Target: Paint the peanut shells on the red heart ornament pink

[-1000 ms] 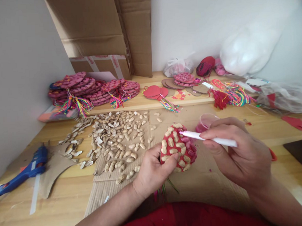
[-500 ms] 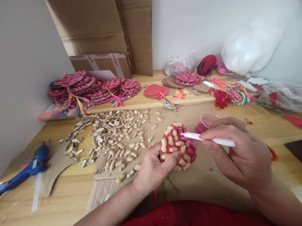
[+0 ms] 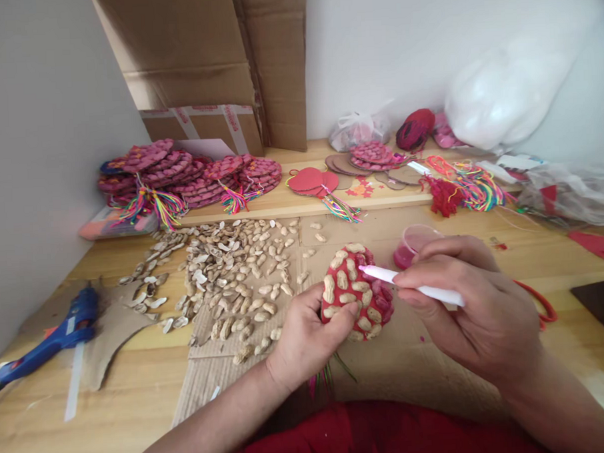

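My left hand point(image 3: 313, 319) grips the left edge of a round red disc point(image 3: 351, 275) covered with peanut shells, thumb on top. Shells along its right side are painted pink; the others are bare tan. My right hand point(image 3: 470, 306) is closed around a white paintbrush point(image 3: 419, 287), whose pink tip touches the disc's upper right part. Behind the right hand stands a clear plastic cup point(image 3: 416, 238) with pink paint, partly hidden by the fingers. Coloured tassel strands point(image 3: 328, 375) hang below the disc.
Peanut shells point(image 3: 249, 289) spread over a cardboard sheet point(image 3: 209, 391) on the left. A blue glue gun point(image 3: 71, 330) lies at far left. Pink shell discs point(image 3: 154, 169) with tassels are stacked on a back ledge, near red discs point(image 3: 313, 180) and a yarn ball point(image 3: 415, 129).
My right hand and the brush have shifted slightly left, the tip moving a little further in over the disc. The left hand holds the disc almost still.
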### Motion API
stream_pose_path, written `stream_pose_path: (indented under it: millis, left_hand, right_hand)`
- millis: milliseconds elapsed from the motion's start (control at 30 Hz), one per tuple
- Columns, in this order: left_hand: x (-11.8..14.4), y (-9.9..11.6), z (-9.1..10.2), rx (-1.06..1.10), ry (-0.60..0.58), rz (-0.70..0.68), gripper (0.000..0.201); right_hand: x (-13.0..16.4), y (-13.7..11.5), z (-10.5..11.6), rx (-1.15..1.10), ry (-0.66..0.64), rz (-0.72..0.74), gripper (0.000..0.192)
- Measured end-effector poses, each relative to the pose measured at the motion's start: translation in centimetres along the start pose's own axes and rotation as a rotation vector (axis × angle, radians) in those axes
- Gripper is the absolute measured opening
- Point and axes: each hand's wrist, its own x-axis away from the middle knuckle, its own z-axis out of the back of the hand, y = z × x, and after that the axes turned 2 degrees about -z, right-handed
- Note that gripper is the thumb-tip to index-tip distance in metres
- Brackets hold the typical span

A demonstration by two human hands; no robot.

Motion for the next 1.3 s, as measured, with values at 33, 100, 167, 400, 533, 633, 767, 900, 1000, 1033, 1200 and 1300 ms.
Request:
stream_pose_path:
  millis: [33,100,167,400,533,633,767,900,1000,1033,1200,1300]
  left_hand:
    - [0.0,0.0,0.0,-0.005,0.0,-0.001,0.023]
    - [0.0,-0.1,0.0,-0.003,0.004,-0.001,0.023]
    - [-0.1,-0.1,0.0,0.007,0.012,-0.002,0.022]
    - [0.0,-0.2,0.1,0.017,0.005,0.003,0.023]
    - [-0.1,0.0,0.0,0.06,0.017,0.032,0.023]
    - [-0.1,0.2,0.0,0.088,0.011,0.062,0.025]
    - [-0.1,0.5,-0.1,0.096,0.005,0.079,0.028]
    - [-0.1,0.7,-0.1,0.101,0.015,0.107,0.031]
    - [-0.1,0.8,-0.1,0.087,0.01,0.104,0.031]
    - [-0.1,0.8,-0.1,0.082,0.011,0.096,0.031]
    - [-0.1,0.8,-0.1,0.114,0.016,0.094,0.028]
    - [-0.2,0.8,-0.1,0.139,0.025,0.109,0.029]
  right_hand:
    - [0.0,0.0,0.0,0.006,-0.004,0.006,0.013]
    - [0.0,0.0,-0.1,0.013,-0.011,0.013,0.012]
    - [0.0,0.0,-0.1,0.014,-0.016,0.014,0.011]
    - [0.2,0.0,-0.1,0.031,-0.006,0.017,0.013]
    - [0.1,-0.1,-0.1,0.025,-0.012,0.016,0.012]
    - [0.1,0.0,-0.1,0.005,-0.001,-0.003,0.011]
    - [0.2,0.3,-0.1,0.001,-0.006,-0.032,0.014]
    - [0.2,0.5,-0.1,0.012,-0.014,-0.038,0.013]
    - [0.2,0.4,0.0,0.014,0.002,-0.042,0.015]
    - [0.2,0.5,0.0,0.013,0.008,-0.04,0.015]
    - [0.3,0.6,0.0,0.018,0.004,-0.044,0.014]
    - [0.4,0.7,-0.1,0.021,0.007,-0.043,0.014]
